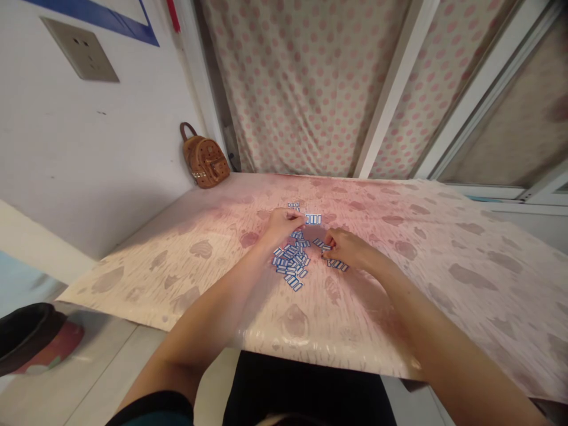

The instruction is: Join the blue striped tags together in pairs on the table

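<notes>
My left hand [285,225] is closed in a pinch at the end of a short strip of white, blue-edged labels [313,219]. Below it lies a loose pile of similar label strips [290,260], overlapping at many angles on the table. To the right, my right hand [350,248] has its fingertips drawn together over another label strip [322,244], whose free end points left. One more label strip [338,265] shows just under that hand, partly covered by it. Beyond my left hand sits a small group of labels [293,205].
A patterned pink and cream cloth [293,319] covers the table. At its far left corner a small brown backpack [206,160] leans against the wall. Dotted curtains [310,83] hang behind. A dark-rimmed pot [42,337] stands on the floor at left.
</notes>
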A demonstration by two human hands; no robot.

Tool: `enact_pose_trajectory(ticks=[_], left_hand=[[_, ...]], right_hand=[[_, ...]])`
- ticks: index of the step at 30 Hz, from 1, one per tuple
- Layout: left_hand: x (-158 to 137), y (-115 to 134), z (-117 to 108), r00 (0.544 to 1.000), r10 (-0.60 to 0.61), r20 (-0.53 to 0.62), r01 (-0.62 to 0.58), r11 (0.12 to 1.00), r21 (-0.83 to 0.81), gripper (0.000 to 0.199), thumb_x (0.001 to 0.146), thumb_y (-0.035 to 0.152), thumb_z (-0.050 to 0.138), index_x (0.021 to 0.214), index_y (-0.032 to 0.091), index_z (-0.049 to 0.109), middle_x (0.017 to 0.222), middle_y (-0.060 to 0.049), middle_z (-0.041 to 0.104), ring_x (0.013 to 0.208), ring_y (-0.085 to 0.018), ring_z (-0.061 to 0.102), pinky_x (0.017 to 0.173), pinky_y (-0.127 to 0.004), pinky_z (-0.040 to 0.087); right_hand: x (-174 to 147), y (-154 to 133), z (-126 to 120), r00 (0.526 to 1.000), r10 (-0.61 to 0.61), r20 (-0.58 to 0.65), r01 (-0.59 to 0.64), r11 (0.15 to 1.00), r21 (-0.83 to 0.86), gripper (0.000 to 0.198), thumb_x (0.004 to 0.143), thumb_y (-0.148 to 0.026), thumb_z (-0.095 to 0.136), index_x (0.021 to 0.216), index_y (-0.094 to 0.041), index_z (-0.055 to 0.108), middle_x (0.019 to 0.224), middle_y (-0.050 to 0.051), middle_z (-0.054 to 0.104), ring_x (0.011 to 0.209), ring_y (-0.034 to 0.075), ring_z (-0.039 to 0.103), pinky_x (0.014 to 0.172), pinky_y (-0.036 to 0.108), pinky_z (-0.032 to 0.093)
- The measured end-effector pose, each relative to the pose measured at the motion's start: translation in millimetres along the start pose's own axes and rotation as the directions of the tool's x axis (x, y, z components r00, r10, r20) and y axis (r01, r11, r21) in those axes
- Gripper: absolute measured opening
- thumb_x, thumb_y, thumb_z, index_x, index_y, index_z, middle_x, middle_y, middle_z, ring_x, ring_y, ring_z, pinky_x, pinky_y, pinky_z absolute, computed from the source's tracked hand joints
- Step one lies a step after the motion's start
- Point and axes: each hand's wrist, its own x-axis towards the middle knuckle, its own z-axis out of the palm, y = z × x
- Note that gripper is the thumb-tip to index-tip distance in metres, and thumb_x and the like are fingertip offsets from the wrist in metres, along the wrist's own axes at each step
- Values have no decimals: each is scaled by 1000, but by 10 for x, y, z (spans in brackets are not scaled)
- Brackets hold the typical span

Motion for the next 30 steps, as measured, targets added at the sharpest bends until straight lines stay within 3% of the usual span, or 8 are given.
enact_pose_trajectory(ticks=[6, 11, 14, 17, 19, 30], left_hand=[[15, -28, 0, 1000, 10, 1, -11, 1000, 14, 10, 76, 8, 66, 69, 10, 72, 58, -1, 67, 53, -9, 61, 58, -19, 50], [60, -101, -6, 1000, 21, -13, -20, 1000, 23, 8, 76, 10, 67, 71, 11, 73, 61, -1, 68, 53, -9, 61, 58, -19, 50], [63, -127, 10, 1000, 26, -11, -26, 999, 20, 7, 77, 12, 68, 74, 11, 74, 62, -1, 69, 54, -9, 61, 58, -19, 49], [39, -127, 37, 999, 32, -8, -32, 999, 23, 8, 77, 12, 67, 76, 12, 75, 63, -1, 70, 54, -9, 61, 58, -19, 49], [15, -116, 50, 999, 45, 5, -45, 999, 26, 8, 78, 13, 67, 76, 12, 75, 63, -1, 70, 55, -9, 61, 58, -18, 49], [-54, -88, 76, 996, 65, 61, -66, 998, 13, 9, 79, 17, 68, 76, 12, 75, 68, -3, 72, 61, -12, 65, 61, -20, 51]], right_hand=[[-2, -25, -4, 1000, -2, 27, 2, 1000, 4, 11, 71, -13, 61, 78, -20, 57, 73, 1, 63, 64, 15, 55, 56, 25, 33], [28, -69, -88, 979, -20, -205, 66, 973, 221, 11, 76, -13, 51, 74, -20, 59, 72, 1, 64, 67, 14, 58, 63, 25, 39], [47, -99, -124, 949, 95, -302, 75, 860, 505, 6, 77, -24, 55, 77, -20, 60, 68, 0, 63, 64, 14, 59, 61, 25, 44], [60, -123, -112, 937, 222, -270, 34, 710, 704, 9, 77, -29, 59, 77, -20, 57, 65, 0, 64, 59, 14, 60, 59, 27, 49], [66, -136, -84, 932, 270, -241, 2, 661, 750, 9, 77, -28, 60, 76, -20, 55, 65, 2, 66, 58, 14, 62, 60, 28, 51], [34, -170, -48, 919, 272, -286, -46, 793, 607, 12, 76, -31, 58, 73, -20, 55, 61, 0, 63, 52, 14, 56, 52, 25, 42]])
